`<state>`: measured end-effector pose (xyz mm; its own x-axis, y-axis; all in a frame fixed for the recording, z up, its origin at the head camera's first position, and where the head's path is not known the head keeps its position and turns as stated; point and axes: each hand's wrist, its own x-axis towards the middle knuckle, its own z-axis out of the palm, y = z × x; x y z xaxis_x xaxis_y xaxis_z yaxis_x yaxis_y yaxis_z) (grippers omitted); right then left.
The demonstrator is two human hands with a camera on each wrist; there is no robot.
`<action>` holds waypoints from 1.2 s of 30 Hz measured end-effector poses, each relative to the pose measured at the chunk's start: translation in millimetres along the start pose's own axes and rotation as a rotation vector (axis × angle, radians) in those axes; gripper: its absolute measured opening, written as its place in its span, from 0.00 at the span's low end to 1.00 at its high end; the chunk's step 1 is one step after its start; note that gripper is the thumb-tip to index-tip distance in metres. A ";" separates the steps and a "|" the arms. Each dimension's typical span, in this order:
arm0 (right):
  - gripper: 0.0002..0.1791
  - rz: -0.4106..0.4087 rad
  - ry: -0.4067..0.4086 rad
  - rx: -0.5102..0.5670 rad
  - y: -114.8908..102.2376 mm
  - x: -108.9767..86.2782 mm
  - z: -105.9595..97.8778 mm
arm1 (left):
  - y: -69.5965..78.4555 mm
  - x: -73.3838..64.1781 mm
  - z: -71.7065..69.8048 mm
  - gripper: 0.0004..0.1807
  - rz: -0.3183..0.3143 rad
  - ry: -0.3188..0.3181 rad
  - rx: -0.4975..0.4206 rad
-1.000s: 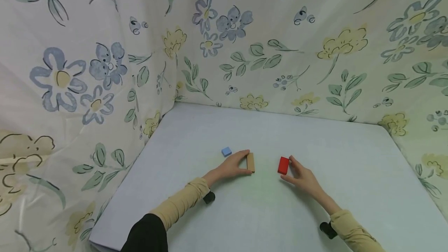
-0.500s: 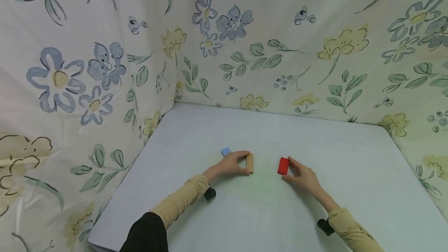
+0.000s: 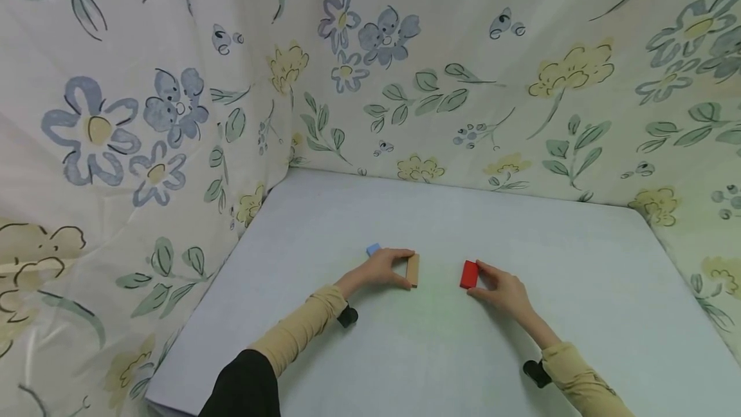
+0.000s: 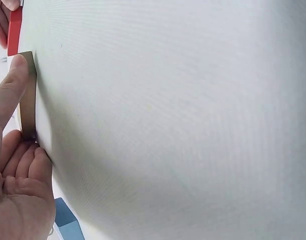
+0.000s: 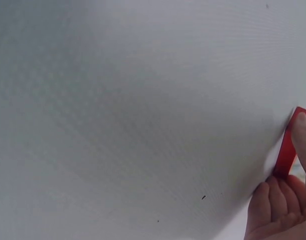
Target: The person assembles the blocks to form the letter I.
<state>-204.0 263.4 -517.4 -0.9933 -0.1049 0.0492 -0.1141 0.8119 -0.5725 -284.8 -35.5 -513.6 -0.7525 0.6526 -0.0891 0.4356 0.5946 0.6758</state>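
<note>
My left hand point(image 3: 382, 268) pinches a tan wooden block point(image 3: 413, 270) end to end, thumb at its near end and fingers at the far one. To the right, my right hand point(image 3: 505, 289) holds a red block point(image 3: 469, 274) the same way, between thumb and fingertips. A gap of white tabletop lies between the two blocks. Behind my left hand sits a small blue block point(image 3: 373, 250), partly covered by the hand in the head view. The left wrist view shows the tan block point(image 4: 28, 97) under the thumb; the red block point(image 5: 287, 145) shows at the right wrist view's edge.
All the blocks are on a white table point(image 3: 463, 352). A floral curtain point(image 3: 428, 69) hangs along its back and left side. Each wrist carries a small black camera, such as the left one point(image 3: 348, 316).
The tan block has shifted slightly left with my left hand, which now covers more of the blue block. The red block and right hand have barely moved.
</note>
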 end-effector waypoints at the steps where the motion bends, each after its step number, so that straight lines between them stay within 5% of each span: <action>1: 0.39 0.004 -0.003 -0.004 0.6 0.5 0.0 | 0.5 0.1 -0.5 0.43 -0.001 0.000 0.001; 36: 0.44 0.164 -0.060 0.236 2.7 0.9 -1.4 | -3.1 1.6 1.9 0.43 0.026 0.002 0.011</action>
<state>-205.2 266.3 -517.8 -0.9943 -0.0226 -0.1044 0.0629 0.6654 -0.7438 -286.4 -35.4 -517.2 -0.7417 0.6670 -0.0705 0.4602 0.5825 0.6701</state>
